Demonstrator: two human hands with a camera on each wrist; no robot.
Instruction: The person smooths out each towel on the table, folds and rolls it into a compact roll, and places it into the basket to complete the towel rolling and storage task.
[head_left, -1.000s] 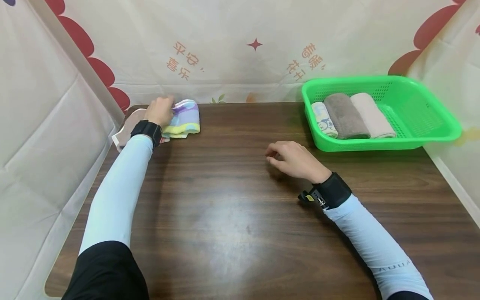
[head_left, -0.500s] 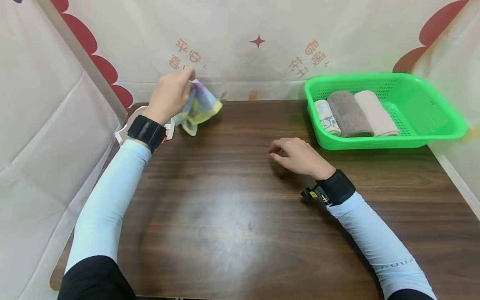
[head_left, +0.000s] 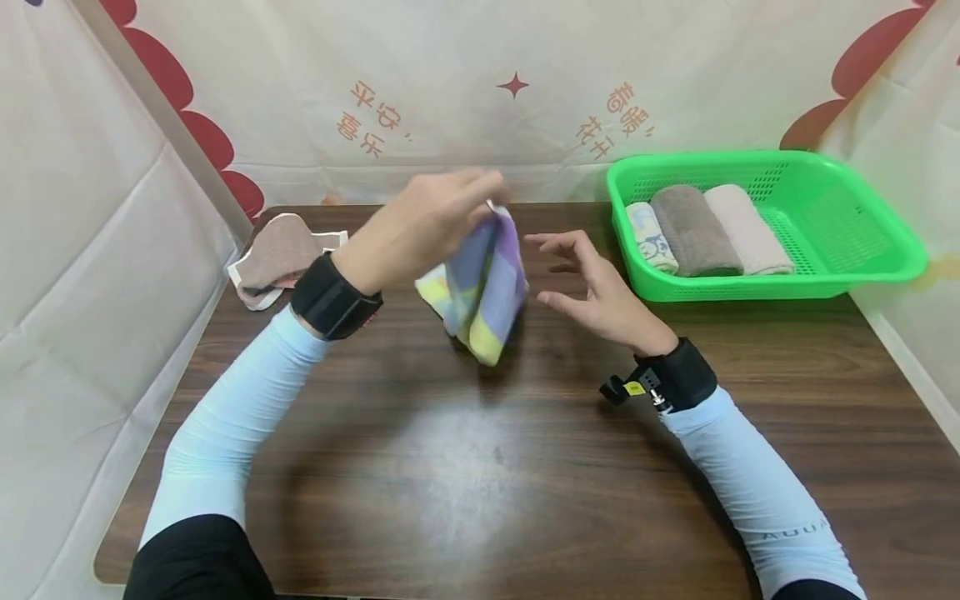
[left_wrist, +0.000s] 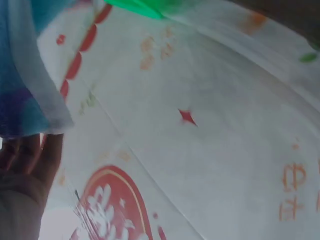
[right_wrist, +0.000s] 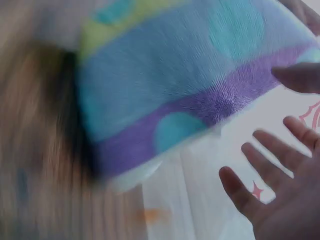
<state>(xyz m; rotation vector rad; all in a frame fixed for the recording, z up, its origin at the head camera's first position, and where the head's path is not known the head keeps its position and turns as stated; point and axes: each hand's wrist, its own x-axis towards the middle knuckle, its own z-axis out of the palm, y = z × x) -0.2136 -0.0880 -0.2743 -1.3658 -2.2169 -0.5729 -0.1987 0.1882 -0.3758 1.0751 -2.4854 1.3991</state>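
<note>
Left hand (head_left: 431,223) pinches a multicoloured towel (head_left: 483,287) hanging below it, just beside the right hand (head_left: 606,297), its fingers apart

Pale blue sleeves (head_left: 232,417), black wristbands (head_left: 335,296)

Your basket (head_left: 772,289) sits on the table (head_left: 450,500), with the wall sheet (head_left: 450,50) behind it. Three towels (head_left: 696,232) lie in the basket, at its left side. Left of the basket you have your right hand (head_left: 606,298), then the cloth (head_left: 483,287) in your left hand (head_left: 427,218), and, farthest left, more cloth (head_left: 277,252).
</note>
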